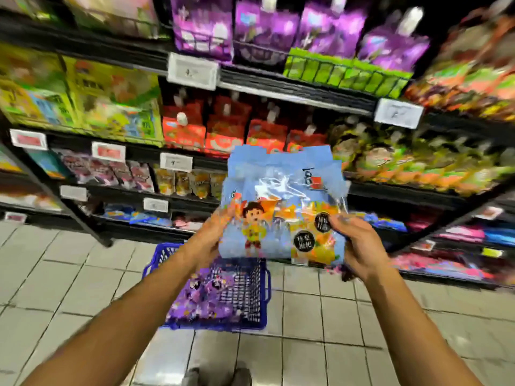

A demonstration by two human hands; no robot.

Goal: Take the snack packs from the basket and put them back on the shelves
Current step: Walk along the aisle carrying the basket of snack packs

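Holding light, floppy, slick blue snack pack (281,201) by its lower edges, left hand (207,240) and right hand (359,246) both grasping it.

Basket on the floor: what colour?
Blue basket, holding purple packs; head view, below the held pack.

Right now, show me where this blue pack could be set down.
Basket: its right half shows bare mesh beside the purple packs. Floor tiles right of the basket are bare. Shelves look packed along every visible row. Both the left hand and right hand hold the blue pack.
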